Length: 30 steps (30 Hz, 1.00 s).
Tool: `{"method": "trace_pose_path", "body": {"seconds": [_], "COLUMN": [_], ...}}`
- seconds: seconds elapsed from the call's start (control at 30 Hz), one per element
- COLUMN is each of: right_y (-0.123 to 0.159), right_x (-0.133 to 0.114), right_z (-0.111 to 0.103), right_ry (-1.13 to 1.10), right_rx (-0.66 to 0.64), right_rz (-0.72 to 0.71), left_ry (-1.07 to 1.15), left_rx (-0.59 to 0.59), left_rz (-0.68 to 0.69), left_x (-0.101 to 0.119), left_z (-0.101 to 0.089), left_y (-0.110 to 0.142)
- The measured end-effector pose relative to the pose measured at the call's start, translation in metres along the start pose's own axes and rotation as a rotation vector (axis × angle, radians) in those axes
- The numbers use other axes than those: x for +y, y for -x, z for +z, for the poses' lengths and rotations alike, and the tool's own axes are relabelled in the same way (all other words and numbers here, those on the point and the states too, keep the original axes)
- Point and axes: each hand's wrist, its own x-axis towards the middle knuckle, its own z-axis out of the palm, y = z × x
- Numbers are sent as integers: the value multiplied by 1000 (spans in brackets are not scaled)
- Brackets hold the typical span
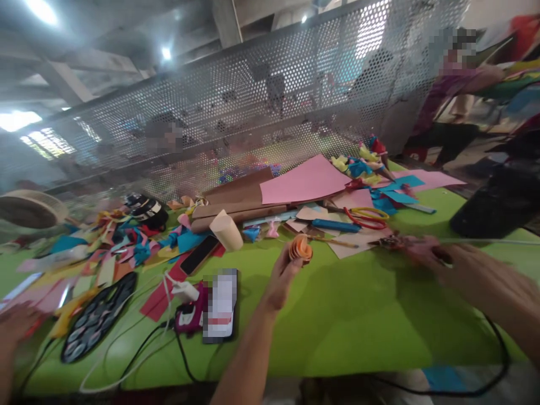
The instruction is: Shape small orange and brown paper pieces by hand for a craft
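My left hand [282, 277] is raised over the green table [358, 326], its fingers closed round a small rolled orange paper flower [300, 248]. My right hand [428, 257] reaches left across the table and is smeared by motion. Its fingertips are at a small dark object [391, 242] lying on a pale paper sheet, and I cannot tell whether they grip it. A thin pale stick or cord [485, 242] runs off to the right above that hand.
Coloured paper scraps, a pink sheet [304, 180], brown card [236, 197], scissors [366, 217], a blue cutter [335, 226] and a cream paper cone [226, 229] crowd the far side. A phone [219, 304] with cables lies near the front. Another person's hand [12, 329] rests at the left edge.
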Motion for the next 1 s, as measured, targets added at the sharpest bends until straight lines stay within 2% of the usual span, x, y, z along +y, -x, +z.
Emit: {"method": "trace_pose_path", "body": {"seconds": [0.07, 0.13, 0.17, 0.23, 0.27, 0.37, 0.47, 0.63, 0.8, 1.0], "right_y": [0, 2, 3, 4, 5, 5, 4, -1, -2, -2], "right_x": [-11, -34, -48, -81, -98, -143, -172, -190, -188, -188], "right_z": [-11, -24, -30, -39, -41, -41, -34, -22, -14, -13], "right_ry": [84, 72, -23, -319, -443, -679, -750, -670, -525, -465], "right_rx": [10, 131, 181, 161, 171, 90, 80, 121, 163, 142], "right_rz": [65, 17, -71, -309, -374, -444, -499, -561, -577, -626], "left_ry": [9, 18, 24, 33, 34, 21, -5, -65, -79, -134], "left_rx": [-2, -9, -12, -8, -4, 5, 8, -14, -37, -70], "left_rz": [-8, -10, -8, -7, -9, -8, 6, 33, 42, 68], "left_x": [1, 0, -1, -3, -4, -7, -8, -6, -4, -5], "left_z": [1, 1, 1, 2, 2, 2, 2, 4, 5, 4], "left_y": [0, 0, -1, -2, -3, -4, -3, -2, -1, -1]}}
